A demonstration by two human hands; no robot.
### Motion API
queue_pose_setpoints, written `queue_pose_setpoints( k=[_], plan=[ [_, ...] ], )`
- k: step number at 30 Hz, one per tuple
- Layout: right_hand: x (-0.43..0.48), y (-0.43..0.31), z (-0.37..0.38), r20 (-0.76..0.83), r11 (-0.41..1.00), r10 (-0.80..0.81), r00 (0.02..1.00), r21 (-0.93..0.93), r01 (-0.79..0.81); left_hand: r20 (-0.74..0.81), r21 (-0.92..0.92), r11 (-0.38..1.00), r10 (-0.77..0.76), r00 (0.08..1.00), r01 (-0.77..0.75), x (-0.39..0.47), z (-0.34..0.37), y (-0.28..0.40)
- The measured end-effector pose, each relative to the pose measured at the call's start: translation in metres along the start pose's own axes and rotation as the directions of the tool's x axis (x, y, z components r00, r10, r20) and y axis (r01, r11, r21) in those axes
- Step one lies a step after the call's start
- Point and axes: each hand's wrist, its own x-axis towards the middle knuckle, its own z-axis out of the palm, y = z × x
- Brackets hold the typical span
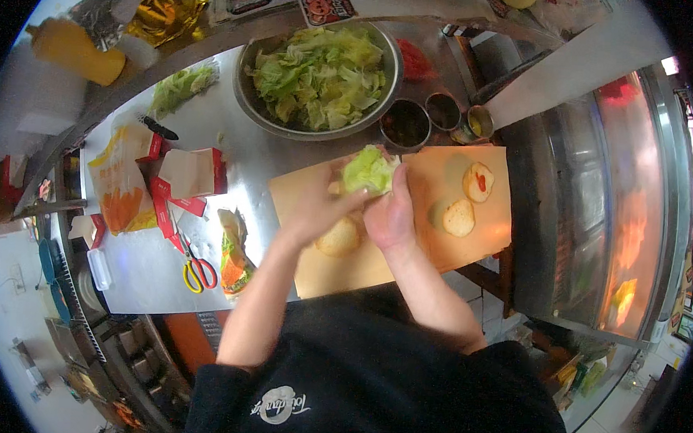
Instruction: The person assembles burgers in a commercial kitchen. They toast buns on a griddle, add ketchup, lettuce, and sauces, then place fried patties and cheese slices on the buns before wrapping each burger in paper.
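Above a brown paper sheet (379,260), pale green lettuce (368,170) lies between my two hands. My right hand (393,216), at the picture's right, cups the lettuce in its palm. My left hand (317,206) is blurred and reaches to the lettuce's lower left side; whether it grips is unclear. Beneath it, partly covered, lies a bun half (338,237). On the right part of the paper are a bun half with red sauce (478,182) and a plain bun half (459,218). A steel bowl (315,136) of torn lettuce stands behind the hands.
Several metal containers (406,123) stand right of the bowl. Scissors with red and yellow handles (199,272), red-and-white cartons (188,172), a plastic bag (123,188) and a wrapped item (235,254) lie at left. A shelf edge crosses above; a lit glass cabinet (620,215) stands right.
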Motion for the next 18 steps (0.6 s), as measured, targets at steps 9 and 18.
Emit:
queue_pose_setpoints(
  k=[9, 18],
  plan=[
    [-0.015, 0.020, -0.006, 0.028, 0.739, -0.206, 0.978, -0.651, 0.174, -0.073, -0.025, 0.986, -0.168, 0.983, 0.167, -0.030, 0.017, -0.036],
    [-0.022, 0.019, -0.002, -0.155, 0.949, -0.025, 0.988, -0.315, -0.025, -0.096, -0.373, 0.924, -0.132, 0.987, 0.088, -0.050, 0.037, -0.046]
  ],
)
